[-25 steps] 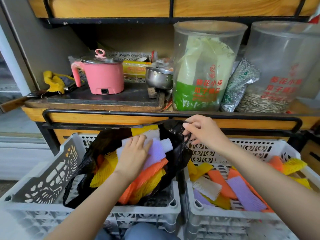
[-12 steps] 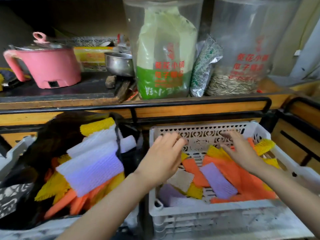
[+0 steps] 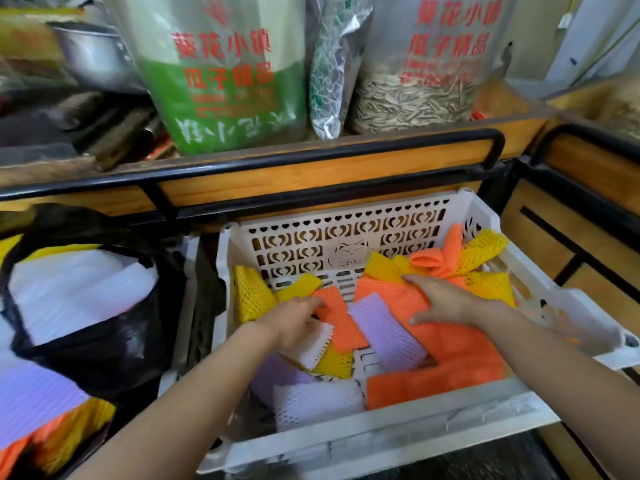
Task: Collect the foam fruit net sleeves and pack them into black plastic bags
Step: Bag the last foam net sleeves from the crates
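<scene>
A white slotted crate (image 3: 346,233) holds several loose foam net sleeves: orange (image 3: 436,375), yellow (image 3: 249,296), purple (image 3: 384,327) and white (image 3: 311,400). My left hand (image 3: 294,323) is down in the crate with its fingers curled over a white sleeve (image 3: 317,344) and an orange one. My right hand (image 3: 443,303) lies flat, fingers spread, on the orange sleeves at the crate's middle right. The black plastic bag (image 3: 104,344) sits at the left, filled with white, purple, yellow and orange sleeves.
A wooden shelf with a black metal rail (image 3: 311,157) runs just behind the crate. On it stand two big clear tubs (image 3: 221,74) with red lettering, a foil packet (image 3: 329,71) and a metal pot (image 3: 90,53). Wooden panels stand at the right.
Both hands dropped into the right crate and came to rest on the sleeves. The view moved closer and to the right, so the bag now sits at the left edge.
</scene>
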`<state>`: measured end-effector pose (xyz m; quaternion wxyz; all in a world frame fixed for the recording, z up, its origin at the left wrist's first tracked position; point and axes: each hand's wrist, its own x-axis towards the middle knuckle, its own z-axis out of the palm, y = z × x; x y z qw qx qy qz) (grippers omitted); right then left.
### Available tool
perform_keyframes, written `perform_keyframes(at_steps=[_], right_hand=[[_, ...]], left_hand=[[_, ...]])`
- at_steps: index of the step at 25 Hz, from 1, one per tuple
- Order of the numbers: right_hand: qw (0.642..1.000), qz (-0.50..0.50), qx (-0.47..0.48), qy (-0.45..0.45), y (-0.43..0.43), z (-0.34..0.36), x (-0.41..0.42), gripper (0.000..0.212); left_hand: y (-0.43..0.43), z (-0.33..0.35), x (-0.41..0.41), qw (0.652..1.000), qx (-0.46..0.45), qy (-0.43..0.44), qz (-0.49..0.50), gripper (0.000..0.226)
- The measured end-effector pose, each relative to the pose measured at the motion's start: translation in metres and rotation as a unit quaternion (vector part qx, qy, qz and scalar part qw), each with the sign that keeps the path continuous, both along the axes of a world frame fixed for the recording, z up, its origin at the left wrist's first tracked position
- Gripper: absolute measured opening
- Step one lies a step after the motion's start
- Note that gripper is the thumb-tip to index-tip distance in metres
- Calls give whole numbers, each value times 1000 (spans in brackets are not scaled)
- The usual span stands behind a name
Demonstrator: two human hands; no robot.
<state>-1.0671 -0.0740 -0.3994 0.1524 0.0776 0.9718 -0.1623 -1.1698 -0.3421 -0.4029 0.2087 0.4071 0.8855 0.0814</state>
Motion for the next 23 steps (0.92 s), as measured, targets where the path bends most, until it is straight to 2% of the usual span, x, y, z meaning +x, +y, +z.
perform_keyframes(at_steps=[4, 7, 9, 11, 13, 16, 19, 21, 23], right_hand=[[999, 14, 47, -11, 0, -9, -6, 95], [996, 33, 77, -3, -1, -9, -7, 76], [997, 25, 67, 20, -1, -6, -6, 65], [996, -13, 39, 77, -2, 3, -5, 61], [983, -61, 7, 171, -4, 18, -6, 55], [943, -128, -25, 306, -16, 47, -6, 49], [901, -164, -96, 389, -37, 77, -6, 44], [885, -158, -212, 382, -57, 92, -4, 45], [882, -125, -320, 323, -76, 101, 0, 50]], left_hand=[[-1, -12, -10, 994, -100, -17, -36, 49], [1, -8, -5, 986, -145, 53, -69, 43], [1, 2, 1, 983, -129, 113, -68, 38], [1, 16, 6, 991, -25, 128, -1, 34], [3, 32, 14, 980, 139, 88, 114, 27], [6, 52, 25, 913, 322, 14, 252, 17], [11, 65, 31, 831, 421, -46, 361, 21], [13, 68, 36, 777, 468, -105, 407, 21], [11, 65, 40, 750, 489, -131, 425, 18]])
